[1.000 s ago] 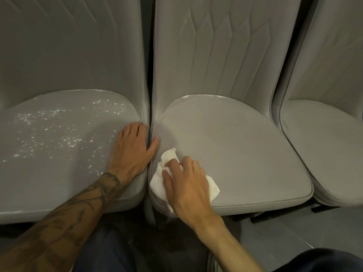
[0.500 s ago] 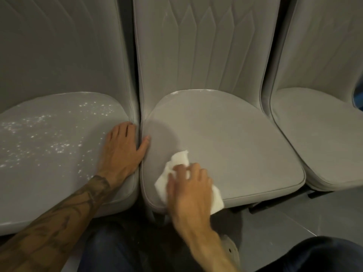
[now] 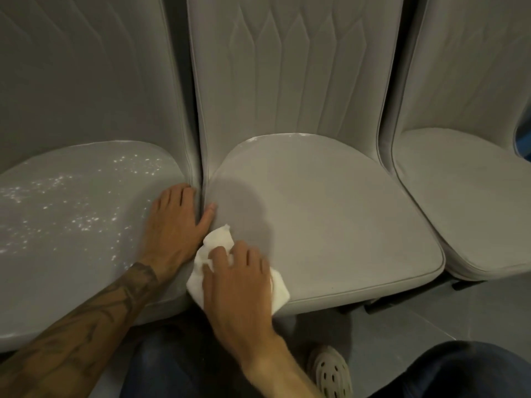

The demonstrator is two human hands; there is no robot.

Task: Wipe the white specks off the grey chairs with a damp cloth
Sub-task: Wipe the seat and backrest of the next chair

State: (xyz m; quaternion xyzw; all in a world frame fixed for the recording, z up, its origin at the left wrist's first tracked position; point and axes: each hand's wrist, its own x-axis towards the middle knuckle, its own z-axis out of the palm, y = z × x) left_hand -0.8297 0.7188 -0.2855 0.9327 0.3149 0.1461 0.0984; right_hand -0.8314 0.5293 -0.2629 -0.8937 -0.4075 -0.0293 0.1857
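Note:
Three grey padded chairs stand side by side. The left chair's seat [image 3: 71,268] is strewn with white specks [image 3: 86,202]. The middle chair's seat [image 3: 330,225] looks plain grey, with a darker damp patch near its left edge and a few specks along the back seam. My right hand [image 3: 238,280] presses a crumpled white cloth [image 3: 218,242] onto the front left corner of the middle seat, fingers curled over it. My left hand [image 3: 175,225] lies flat on the right edge of the left seat, thumb reaching across the gap.
The right chair's seat [image 3: 465,202] shows no specks. Grey tiled floor [image 3: 459,320] lies in front of the chairs. My knees in dark trousers and a pale clog [image 3: 330,372] are at the bottom of the view.
My right hand has slid the cloth back left toward the gap between the seats. The view has shifted slightly. My left hand has stayed in place.

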